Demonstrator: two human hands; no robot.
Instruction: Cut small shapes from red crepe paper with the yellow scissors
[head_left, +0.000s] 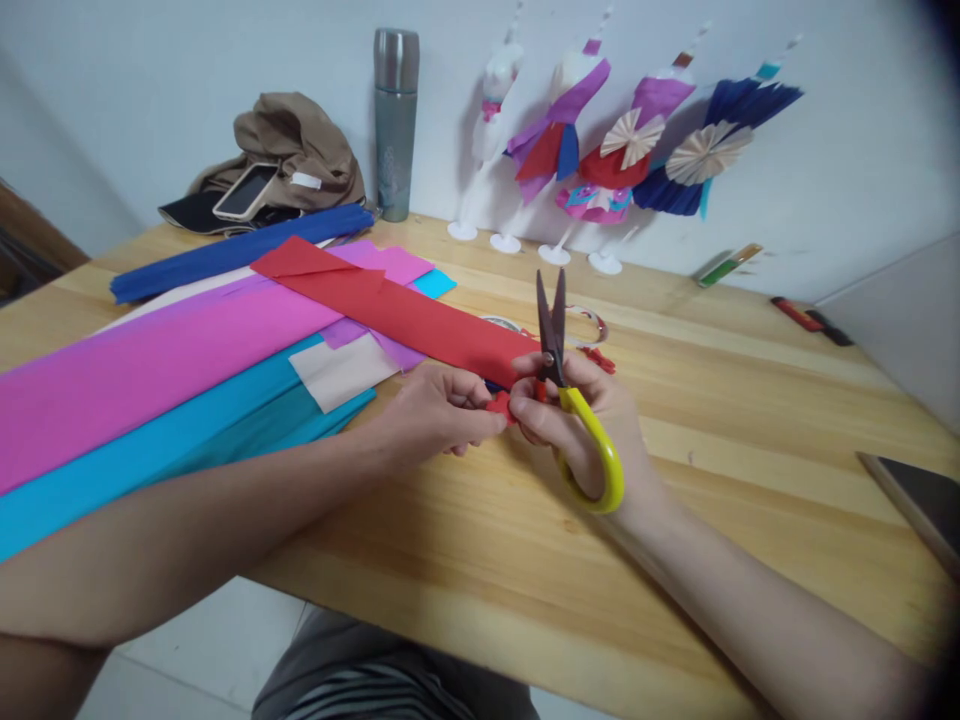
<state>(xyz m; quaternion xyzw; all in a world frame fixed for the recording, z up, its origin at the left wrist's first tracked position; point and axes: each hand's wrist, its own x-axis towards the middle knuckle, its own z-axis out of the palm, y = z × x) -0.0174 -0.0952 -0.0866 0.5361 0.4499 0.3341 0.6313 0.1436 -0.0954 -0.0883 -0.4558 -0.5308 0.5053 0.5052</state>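
Between the fingertips of both hands is a small piece of red crepe paper (501, 404). My left hand (439, 408) pinches it from the left side. My right hand (581, 410) pinches its other end and also carries scissors (598, 450) with yellow handles, a loop hooked around the thumb side. Their dark blades point up and away from me, slightly apart. Just beyond the hands lies a long folded strip of red crepe paper (405, 318). A roll of tape (589, 325) and a small red scrap (598, 360) rest behind the right hand.
Purple (187, 340) and blue crepe sheets (225, 420) cover the table's left. Several paper-dressed figures on white stands (555, 255) line the wall beside a thermos (396, 130). A cap (202, 212), phone (247, 190) and brown cloth (300, 140) sit back left; a tablet-like device (919, 500) lies right.
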